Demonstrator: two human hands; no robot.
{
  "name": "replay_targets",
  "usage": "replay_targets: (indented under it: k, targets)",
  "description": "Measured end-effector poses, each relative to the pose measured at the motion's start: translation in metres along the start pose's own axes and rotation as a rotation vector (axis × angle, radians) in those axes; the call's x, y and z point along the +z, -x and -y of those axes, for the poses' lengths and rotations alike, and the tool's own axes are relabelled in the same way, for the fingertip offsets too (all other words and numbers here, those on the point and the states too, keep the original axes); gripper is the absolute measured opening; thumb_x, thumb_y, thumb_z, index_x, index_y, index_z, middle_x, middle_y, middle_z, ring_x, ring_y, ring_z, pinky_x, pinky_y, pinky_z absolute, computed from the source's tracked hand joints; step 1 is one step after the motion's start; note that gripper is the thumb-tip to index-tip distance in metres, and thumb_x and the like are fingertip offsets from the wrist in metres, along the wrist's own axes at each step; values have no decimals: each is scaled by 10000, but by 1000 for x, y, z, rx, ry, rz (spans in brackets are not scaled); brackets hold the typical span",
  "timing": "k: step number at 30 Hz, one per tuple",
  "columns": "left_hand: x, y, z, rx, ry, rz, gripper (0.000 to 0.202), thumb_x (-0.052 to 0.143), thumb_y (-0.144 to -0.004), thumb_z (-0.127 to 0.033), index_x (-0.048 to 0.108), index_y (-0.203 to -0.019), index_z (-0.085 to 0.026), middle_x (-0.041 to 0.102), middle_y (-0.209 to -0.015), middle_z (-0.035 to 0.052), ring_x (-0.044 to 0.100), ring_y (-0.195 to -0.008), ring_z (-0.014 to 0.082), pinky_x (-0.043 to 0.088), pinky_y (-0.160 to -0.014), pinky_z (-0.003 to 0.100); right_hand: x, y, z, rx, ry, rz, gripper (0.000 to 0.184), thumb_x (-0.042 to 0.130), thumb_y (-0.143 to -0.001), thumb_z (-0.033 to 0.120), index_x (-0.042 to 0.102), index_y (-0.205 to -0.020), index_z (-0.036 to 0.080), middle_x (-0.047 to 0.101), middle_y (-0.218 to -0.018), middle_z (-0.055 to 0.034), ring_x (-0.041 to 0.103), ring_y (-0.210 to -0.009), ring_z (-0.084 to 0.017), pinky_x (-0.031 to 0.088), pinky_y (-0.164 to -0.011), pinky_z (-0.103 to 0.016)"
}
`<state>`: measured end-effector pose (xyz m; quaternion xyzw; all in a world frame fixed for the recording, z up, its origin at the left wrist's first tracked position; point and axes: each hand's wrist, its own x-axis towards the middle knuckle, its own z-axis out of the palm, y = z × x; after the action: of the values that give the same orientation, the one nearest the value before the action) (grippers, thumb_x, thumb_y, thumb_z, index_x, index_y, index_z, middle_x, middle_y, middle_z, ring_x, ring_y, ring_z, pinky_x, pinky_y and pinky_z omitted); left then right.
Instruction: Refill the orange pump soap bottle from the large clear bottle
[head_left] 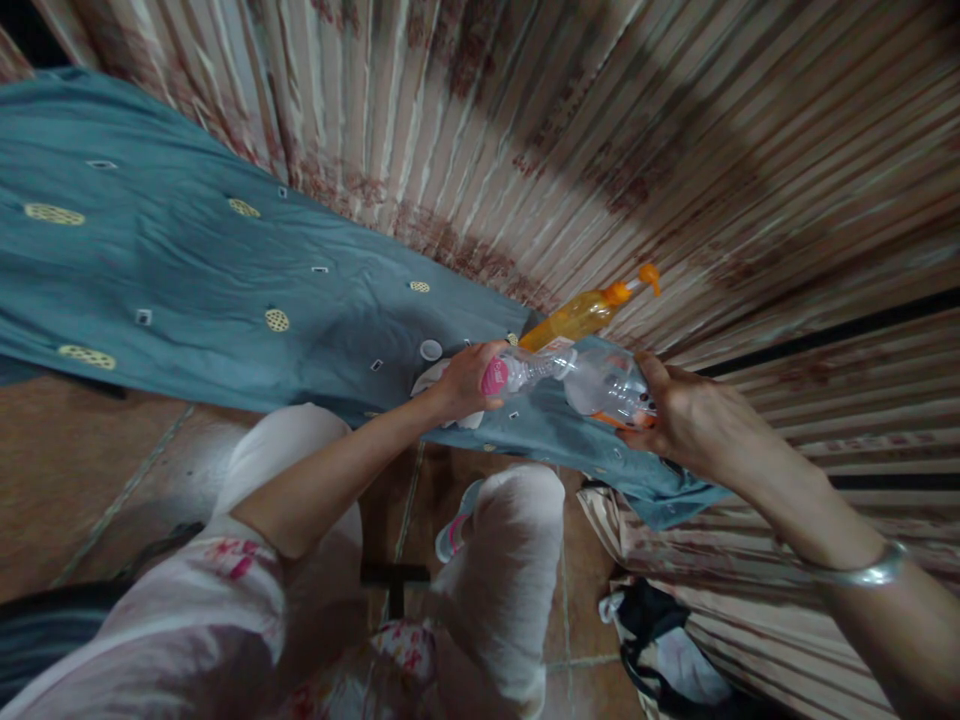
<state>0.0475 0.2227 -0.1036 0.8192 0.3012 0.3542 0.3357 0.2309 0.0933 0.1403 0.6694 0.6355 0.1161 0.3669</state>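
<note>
My left hand (472, 385) is wrapped round a small clear plastic bottle with a pink label (496, 377). My right hand (667, 410) grips a larger clear plastic bottle (607, 385) that has some orange low on its side. Both bottles lie nearly level, neck towards neck. Their necks meet or overlap in the picture; whether they touch I cannot tell. Just behind them is a pump bottle (574, 320) of yellow-orange liquid with an orange pump head. A small round white lid (431, 350) lies left of my left hand, and a crumpled white cloth (429, 378) shows partly under it.
A long narrow surface covered by a blue-green cloth (195, 270) runs in front of me. Pleated patterned curtains (450, 120) hang behind it and to the right. Below are my knees, the tiled floor (97, 440) and a dark bag or bundle (660, 630) at the lower right.
</note>
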Motion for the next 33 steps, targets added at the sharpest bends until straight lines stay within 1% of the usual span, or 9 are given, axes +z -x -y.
replay_targets:
  k: [5, 8, 11, 13, 18, 21, 25, 28, 33]
  targets:
    - [1, 0, 2, 27, 13, -22, 844, 896, -725, -247, 567, -1500, -193, 721, -1487, 163, 723, -1349, 370, 574, -1191, 530, 0, 0, 1, -9, 12, -36, 472, 723, -984, 365, 564, -1356, 121, 837, -988, -164, 834, -948, -343, 523, -735, -333]
    - [1, 0, 1, 8, 15, -16, 831, 891, -729, -250, 577, -1496, -191, 725, -1481, 164, 729, -1335, 371, 579, -1186, 529, 0, 0, 0, -15, -4, -54, 513, 738, -968, 349, 552, -1380, 106, 837, -969, -164, 833, -944, -348, 517, -718, -331]
    - [0, -1, -1, -2, 18, -19, 823, 890, -721, -238, 586, -1485, -195, 735, -1462, 157, 737, -1316, 372, 593, -1167, 524, 0, 0, 0, -13, -21, -40, 523, 741, -964, 348, 543, -1381, 101, 831, -945, -150, 832, -931, -347, 509, -706, -330]
    - [0, -1, -2, -1, 17, -18, 828, 896, -714, -230, 583, -1479, -198, 734, -1465, 152, 734, -1319, 371, 589, -1171, 525, 0, 0, 0, -9, -20, -33, 492, 730, -974, 348, 546, -1363, 109, 830, -959, -152, 833, -944, -347, 511, -718, -332]
    - [-1, -1, -4, -36, 4, 13, 834, 902, -728, -237, 566, -1487, -158, 723, -1484, 165, 714, -1352, 381, 565, -1204, 512, -1, 1, 1, -10, 0, -29, 415, 671, -1014, 316, 541, -1352, 112, 830, -1003, -166, 836, -973, -340, 518, -751, -334]
    - [-1, 0, -2, -27, 13, 3, 852, 902, -717, -227, 558, -1494, -161, 703, -1517, 174, 704, -1379, 378, 562, -1209, 508, -3, 1, 2, -19, -5, -10, 443, 689, -1002, 321, 535, -1355, 102, 829, -1014, -176, 834, -984, -344, 518, -760, -337]
    - [1, 0, 1, -7, 21, -17, 846, 893, -715, -225, 559, -1491, -181, 709, -1506, 170, 710, -1376, 367, 564, -1211, 525, -4, 0, 2, -23, -12, -17, 421, 677, -1001, 310, 539, -1343, 106, 833, -987, -174, 834, -969, -354, 509, -737, -343]
    - [2, -1, 1, -15, 15, -6, 847, 896, -716, -233, 556, -1490, -188, 710, -1510, 161, 717, -1363, 375, 559, -1219, 545, -4, 0, 1, -18, -8, -18, 438, 688, -992, 316, 539, -1348, 110, 830, -945, -160, 834, -937, -365, 505, -715, -348]
    - [1, -1, -2, -19, 23, 5, 859, 904, -713, -189, 557, -1498, -140, 712, -1507, 196, 707, -1366, 404, 550, -1232, 573, -4, 1, 2, -13, -11, -27, 455, 692, -992, 322, 540, -1358, 97, 825, -958, -166, 834, -955, -368, 518, -733, -355]
